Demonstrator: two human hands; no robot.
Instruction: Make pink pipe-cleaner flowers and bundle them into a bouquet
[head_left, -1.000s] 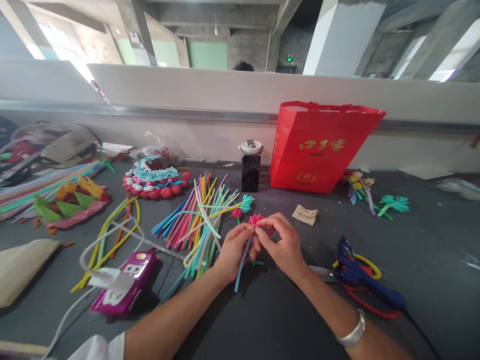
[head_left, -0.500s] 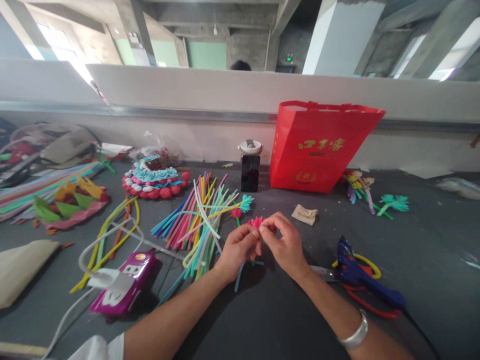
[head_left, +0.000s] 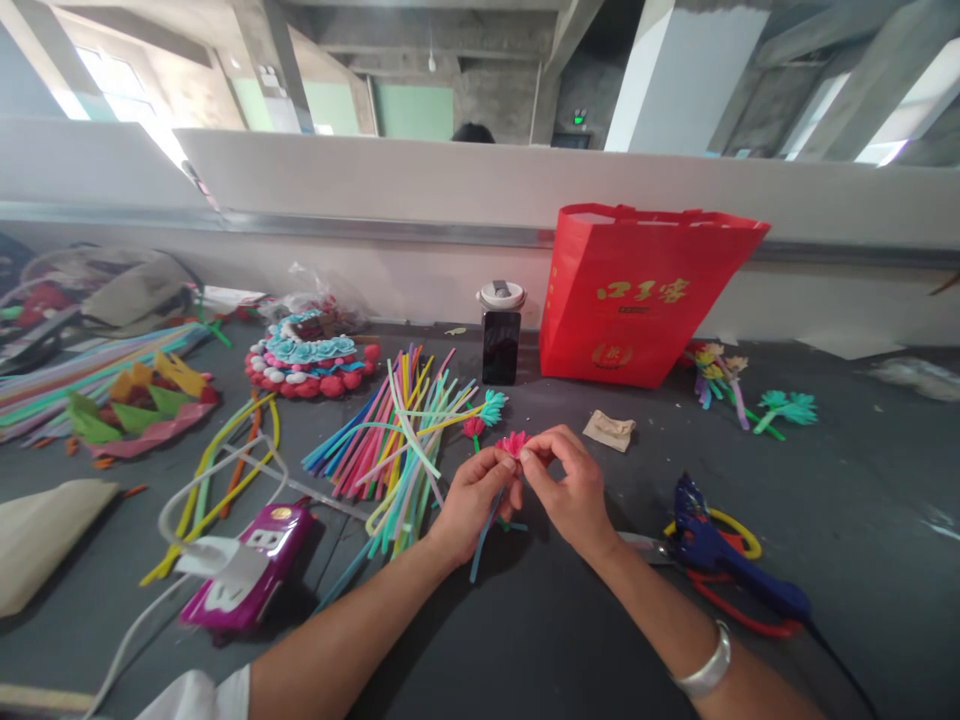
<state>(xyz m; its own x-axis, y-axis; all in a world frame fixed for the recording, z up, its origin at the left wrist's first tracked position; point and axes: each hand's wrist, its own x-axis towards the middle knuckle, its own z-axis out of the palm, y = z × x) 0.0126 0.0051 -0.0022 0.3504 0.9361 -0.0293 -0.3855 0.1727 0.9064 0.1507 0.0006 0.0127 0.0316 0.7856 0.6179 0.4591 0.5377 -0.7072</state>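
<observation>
A pink-red craft flower (head_left: 513, 444) is pinched between both hands above the dark table. My left hand (head_left: 474, 505) has its fingers closed around the flower's base, with a blue stem (head_left: 481, 548) hanging down below. The thumb and fingertips of my right hand (head_left: 568, 485) are pressed together at the flower's right-hand petals. Just behind the left hand lie a red flower (head_left: 473, 427) and a teal flower (head_left: 493, 407). To their left spreads a pile of coloured craft stems (head_left: 405, 440).
A blue glue gun (head_left: 727, 560) lies over scissors (head_left: 646, 546) at right. A phone (head_left: 500, 348) leans on a cup before a red bag (head_left: 645, 300). At left are a purple power strip (head_left: 251, 570) and flower garlands (head_left: 311, 360). Teal flowers (head_left: 787, 407) lie far right.
Almost nothing differs. Both hands keep their hold on the pink-red flower, with only a very slight shift of the fingers.
</observation>
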